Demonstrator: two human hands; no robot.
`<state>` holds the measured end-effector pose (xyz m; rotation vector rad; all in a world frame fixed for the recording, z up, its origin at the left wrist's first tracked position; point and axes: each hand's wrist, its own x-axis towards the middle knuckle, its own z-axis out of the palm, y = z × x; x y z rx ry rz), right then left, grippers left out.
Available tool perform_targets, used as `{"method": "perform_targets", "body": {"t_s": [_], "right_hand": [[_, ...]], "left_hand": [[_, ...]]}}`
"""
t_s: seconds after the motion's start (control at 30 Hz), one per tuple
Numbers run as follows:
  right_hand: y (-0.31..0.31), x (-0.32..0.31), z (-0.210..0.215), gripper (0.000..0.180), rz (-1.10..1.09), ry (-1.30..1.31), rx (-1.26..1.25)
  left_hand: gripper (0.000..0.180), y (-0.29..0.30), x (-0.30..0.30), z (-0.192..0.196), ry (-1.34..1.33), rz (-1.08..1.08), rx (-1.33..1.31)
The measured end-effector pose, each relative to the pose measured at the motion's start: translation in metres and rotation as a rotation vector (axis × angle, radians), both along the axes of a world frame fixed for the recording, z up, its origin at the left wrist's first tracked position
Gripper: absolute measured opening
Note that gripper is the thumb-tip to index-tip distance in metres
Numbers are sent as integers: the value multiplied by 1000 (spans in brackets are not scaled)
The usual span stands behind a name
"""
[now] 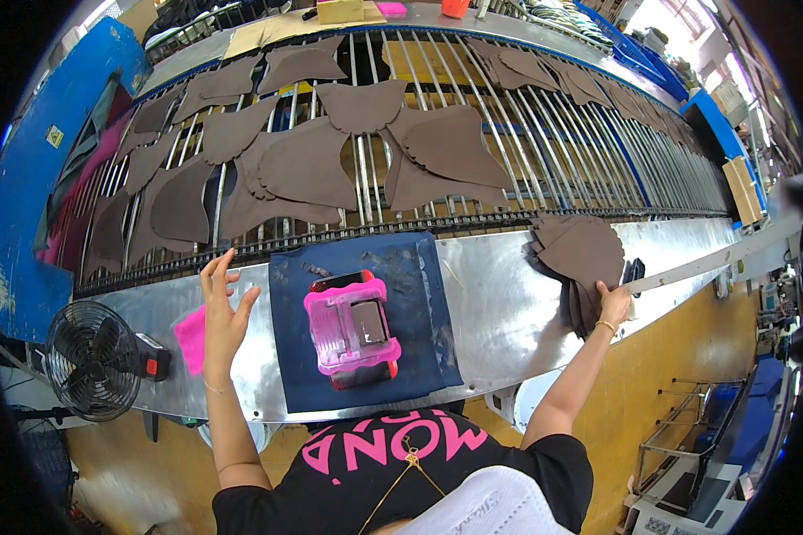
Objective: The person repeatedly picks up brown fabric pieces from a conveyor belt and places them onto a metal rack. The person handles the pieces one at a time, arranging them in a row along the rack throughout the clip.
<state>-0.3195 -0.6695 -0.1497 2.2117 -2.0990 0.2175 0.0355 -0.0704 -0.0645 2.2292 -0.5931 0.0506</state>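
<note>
Background: yellow floor (pixel 687 357) below, a scuffed blue metal panel (pixel 27 205) to the left, and what I make out as a long conveyor of silvery metal rods (pixel 544 152) running across the far side.
On the conveyor: flat, curved, dark-brown sheet pieces (pixel 308 165), many overlapping, spread mostly over the left part and along the far edge.
Bench: shiny sheet-metal worktop (pixel 500 312), just on the near side of the rods.
Centre: a dark-blue rectangular mat (pixel 294 330), and on it a glossy pink wavy-edged plastic holder (pixel 335 334) with a dark block (pixel 369 322) on it.
Left hand (pixel 226 312): raised, fingers spread apart and holding nothing I can see, near a flat bright-pink sheet (pixel 190 341).
Right hand (pixel 612 303): touching the near right edge of a fanned stack of dark-brown cut pieces (pixel 583 254), thumb showing; other fingers partly hidden, so I cannot tell whether they grip.
Stack: on the worktop's right part, well apart from the mat.
Far left: a round black caged fan (pixel 94 358).
</note>
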Motion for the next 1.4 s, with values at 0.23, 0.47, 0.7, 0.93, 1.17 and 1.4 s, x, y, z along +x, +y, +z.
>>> {"method": "perform_targets", "body": {"t_s": [0.23, 0.47, 0.7, 0.93, 1.17, 1.4], "right_hand": [[21, 15, 22, 65, -146, 27, 24], [0, -19, 34, 39, 150, 146, 24], [113, 43, 187, 31, 472, -567, 163], [214, 125, 190, 28, 752, -1314, 190], [302, 217, 142, 26, 1456, -1108, 623], [338, 232, 119, 25, 1806, -884, 518]], "left_hand": [[61, -7, -4, 1, -3, -27, -27], [64, -19, -3, 7, -5, -88, -49], [64, -52, -1, 30, -31, -226, -110], [67, -96, 1, 49, 152, -454, -519], [19, -2, 11, 86, 293, -140, -611], [13, 66, -13, 99, 109, 65, -418]]}}
